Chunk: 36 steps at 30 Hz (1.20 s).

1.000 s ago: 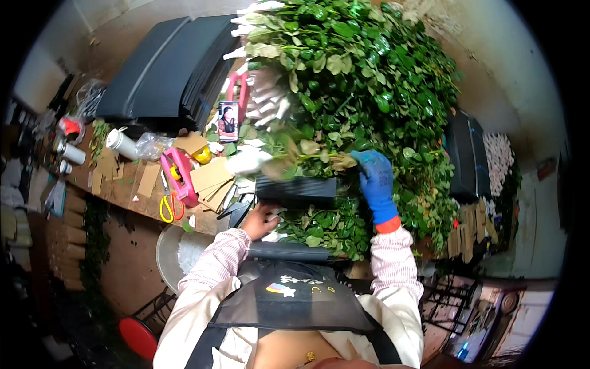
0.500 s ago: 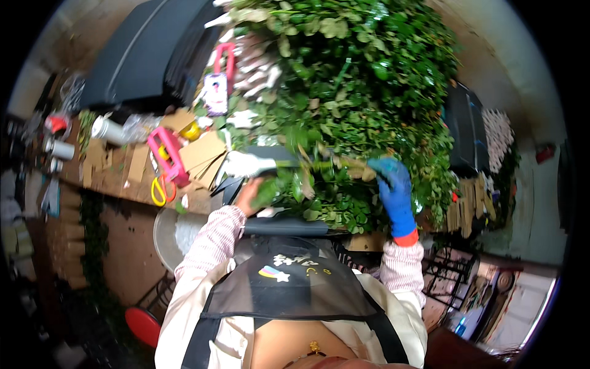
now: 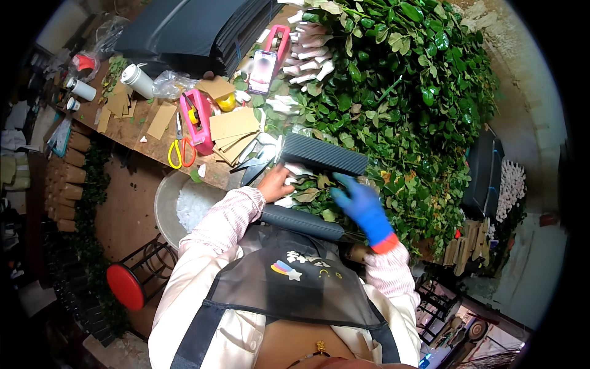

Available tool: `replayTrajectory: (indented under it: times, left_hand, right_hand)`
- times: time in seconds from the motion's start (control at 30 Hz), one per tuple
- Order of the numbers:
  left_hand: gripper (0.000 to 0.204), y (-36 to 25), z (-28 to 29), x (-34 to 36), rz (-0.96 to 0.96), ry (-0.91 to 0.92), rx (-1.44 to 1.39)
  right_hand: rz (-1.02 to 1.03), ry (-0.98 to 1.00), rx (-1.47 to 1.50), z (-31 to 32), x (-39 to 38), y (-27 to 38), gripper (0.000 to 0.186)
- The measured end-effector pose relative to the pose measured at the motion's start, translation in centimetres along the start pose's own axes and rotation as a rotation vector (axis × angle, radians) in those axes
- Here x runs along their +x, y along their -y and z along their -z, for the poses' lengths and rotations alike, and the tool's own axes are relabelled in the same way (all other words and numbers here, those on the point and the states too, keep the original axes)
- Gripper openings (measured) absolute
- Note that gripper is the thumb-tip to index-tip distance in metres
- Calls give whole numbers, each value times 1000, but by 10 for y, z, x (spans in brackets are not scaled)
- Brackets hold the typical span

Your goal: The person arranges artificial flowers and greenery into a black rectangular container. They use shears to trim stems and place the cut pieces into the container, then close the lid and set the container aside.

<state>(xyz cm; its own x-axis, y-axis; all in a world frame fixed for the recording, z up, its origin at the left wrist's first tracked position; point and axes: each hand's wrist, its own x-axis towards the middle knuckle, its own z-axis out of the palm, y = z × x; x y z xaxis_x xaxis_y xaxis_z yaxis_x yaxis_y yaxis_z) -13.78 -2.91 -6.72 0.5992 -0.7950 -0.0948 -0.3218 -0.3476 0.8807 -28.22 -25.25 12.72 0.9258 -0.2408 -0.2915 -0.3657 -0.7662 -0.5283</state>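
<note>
grip, left: bare left hand [image 3: 275, 182] curled over the near-left end of the black ribbed block [image 3: 324, 155], fingers pressed on it; can't tell if it grips around or only rests.
grip, right: right hand [image 3: 361, 203] in blue glove, fingers loosely spread, laid on leaves just below the block's near edge, pinching nothing visible.
block: long, dark, ridged, lying tilted across the bench edge, on top of the leaf pile, right in front of the chest.
leaves: big heap of green leafy stems [image 3: 405, 92] covers the right half of the bench, reaches under and past the block.
white stem ends: row of pale wrapped tips [image 3: 305, 52] at the pile's left side, above the block.
near left: stacked brown cardboard pieces [image 3: 232, 130], pink tape dispenser [image 3: 196, 120], yellow-handled scissors [image 3: 180, 150].
further: phone [image 3: 263, 71] leaning by a second pink dispenser [image 3: 279, 40], white cup [image 3: 136, 80], black sheets [image 3: 190, 27] at the back.
below bench: metal basin [image 3: 169, 206] with white bits, red stool [image 3: 125, 286].
</note>
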Motion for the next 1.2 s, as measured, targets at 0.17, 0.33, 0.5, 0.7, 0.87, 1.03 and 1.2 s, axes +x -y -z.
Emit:
replayTrajectory:
  times: [0.17, 0.33, 0.5, 0.7, 0.87, 1.03, 1.2]
  left_hand:
    - [39, -16, 13, 0, -146, -11, 227]
    - [34, -23, 20, 8, 74, -113, -28]
    - [28, -34, 15, 3, 94, -276, -43]
    - [18, -36, 5, -10, 259, -448, -354]
    - [24, -48, 22, -19, 346, -711, -444]
    - [8, -10, 69, -32, 289, -385, -360]
    - [21, -16, 35, 3, 236, -142, 126]
  right_hand:
    - [-161, 159, -543, -120, 93, -58, 51]
    - [-275, 208, -492, -112, 89, -41, 51]
    - [-55, -106, -665, -139, 80, -74, 45]
    - [-181, 26, -574, -136, 85, -63, 39]
    - [-282, 194, -467, -123, 86, -46, 47]
    - [-256, 257, -423, -109, 87, -35, 44]
    - [-306, 293, -449, -121, 91, -38, 43]
